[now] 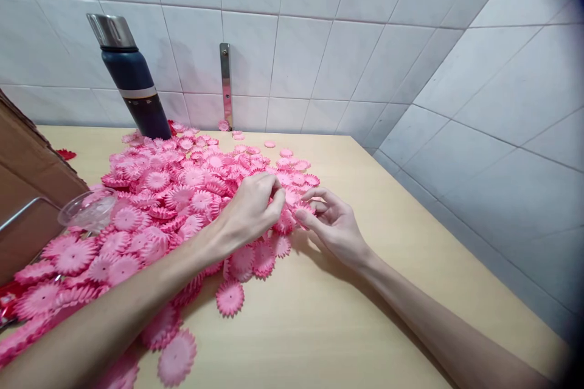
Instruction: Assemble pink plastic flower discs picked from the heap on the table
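Observation:
A large heap of pink, scallop-edged flower discs (157, 181) spreads over the table, many with a small dark dot in the middle. My left hand (255, 203) is over the right part of the heap, fingers curled into a pinch; whatever is between the fingertips is hidden. Just to its right, my right hand (336, 226) has its thumb and fingers closed around a pink flower disc (303, 209) at the edge of the heap. One single disc (230, 298) lies on the bare wood below my left wrist.
A dark blue bottle (139, 88) with a steel cap stands at the back left. A cardboard box (34, 182) and a clear plastic cup (89, 209) are at the left. The wooden table (365, 328) meets a tiled wall (301, 48) with a metal bracket (225, 82).

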`<state>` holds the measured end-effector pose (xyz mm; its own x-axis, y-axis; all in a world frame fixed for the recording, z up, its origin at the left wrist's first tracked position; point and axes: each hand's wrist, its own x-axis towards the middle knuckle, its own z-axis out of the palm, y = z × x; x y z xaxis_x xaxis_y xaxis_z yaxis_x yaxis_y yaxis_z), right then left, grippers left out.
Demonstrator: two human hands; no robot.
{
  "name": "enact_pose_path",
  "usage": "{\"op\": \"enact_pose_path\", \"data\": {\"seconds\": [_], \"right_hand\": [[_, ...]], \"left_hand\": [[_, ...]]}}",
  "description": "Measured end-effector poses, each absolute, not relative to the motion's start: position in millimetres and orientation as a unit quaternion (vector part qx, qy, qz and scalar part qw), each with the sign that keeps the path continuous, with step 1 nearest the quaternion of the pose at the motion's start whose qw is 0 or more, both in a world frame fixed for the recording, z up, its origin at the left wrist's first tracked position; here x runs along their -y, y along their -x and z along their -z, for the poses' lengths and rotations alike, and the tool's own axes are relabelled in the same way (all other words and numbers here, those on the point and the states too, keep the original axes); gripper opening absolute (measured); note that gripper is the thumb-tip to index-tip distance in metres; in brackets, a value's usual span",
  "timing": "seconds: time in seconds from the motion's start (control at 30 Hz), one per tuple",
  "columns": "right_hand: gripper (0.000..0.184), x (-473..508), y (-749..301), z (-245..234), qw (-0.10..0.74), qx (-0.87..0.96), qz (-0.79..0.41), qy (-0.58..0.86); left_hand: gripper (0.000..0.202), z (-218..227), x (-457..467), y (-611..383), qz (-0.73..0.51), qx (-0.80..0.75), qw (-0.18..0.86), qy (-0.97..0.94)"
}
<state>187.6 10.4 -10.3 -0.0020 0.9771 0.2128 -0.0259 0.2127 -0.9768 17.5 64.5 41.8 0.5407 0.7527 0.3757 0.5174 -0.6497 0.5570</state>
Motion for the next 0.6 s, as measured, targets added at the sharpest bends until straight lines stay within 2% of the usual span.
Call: {"op": "enact_pose_path", "data": {"seconds": [0.17,0.27,0.33,0.5,0.6], "right_hand": [[0.024,-9,-188,12,0.539,0.566,-0.447,0.435],[0.022,-11,-187,14,0.532,0.569,-0.457,0.429],[0.023,-12,-186,16,0.531,0.555,-0.474,0.431],[0.028,-13,-189,18,0.547,0.531,-0.465,0.450],[0.030,-14,-191,20,0.565,0.511,-0.468,0.448]], "left_hand": [[0.018,-54,-90,7,-0.373,-0.447,0.074,-0.809],[0.016,-59,-98,15,-0.362,-0.444,0.052,-0.818],[0.019,-59,-94,12,-0.352,-0.416,0.092,-0.834],[0.019,-49,-72,-6,-0.252,-0.287,0.301,-0.873],[0.021,-44,-66,-11,-0.228,-0.279,0.385,-0.850]]}}
